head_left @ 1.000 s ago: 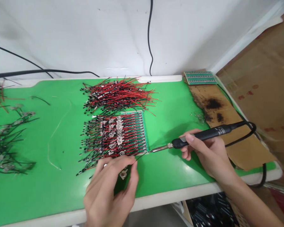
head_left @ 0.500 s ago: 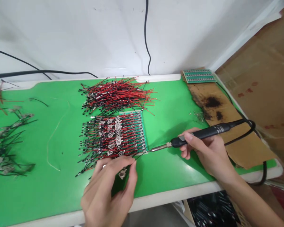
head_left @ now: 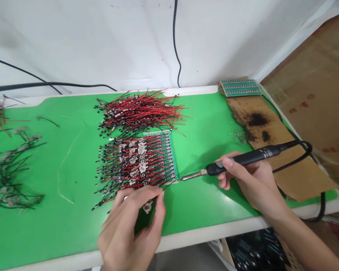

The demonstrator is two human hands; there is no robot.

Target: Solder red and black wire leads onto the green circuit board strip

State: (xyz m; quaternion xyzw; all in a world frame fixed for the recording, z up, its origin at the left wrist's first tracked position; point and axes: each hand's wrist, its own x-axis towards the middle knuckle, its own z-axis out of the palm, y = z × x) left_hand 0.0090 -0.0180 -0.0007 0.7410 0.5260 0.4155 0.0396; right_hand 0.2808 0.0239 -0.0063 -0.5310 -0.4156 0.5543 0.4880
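My right hand (head_left: 250, 180) grips a black soldering iron (head_left: 244, 160); its metal tip touches the near right corner of a green circuit board (head_left: 172, 158). Rows of red and black wires (head_left: 130, 162) with metal lugs lie soldered across that board. My left hand (head_left: 132, 226) pinches a thin black wire (head_left: 165, 187) between thumb and fingers, holding its end at the board's near corner by the iron tip. A small metal lug (head_left: 147, 206) hangs below my fingers.
A loose heap of red and black wires (head_left: 141, 111) lies behind the board. More black wire parts (head_left: 8, 177) are at the left. A scorched cardboard sheet (head_left: 271, 139) and another green board (head_left: 240, 87) sit at the right. The green mat (head_left: 45, 222) covers the table.
Hardly anything differs: both hands stay at the board's near corner, and the view has shifted slightly.
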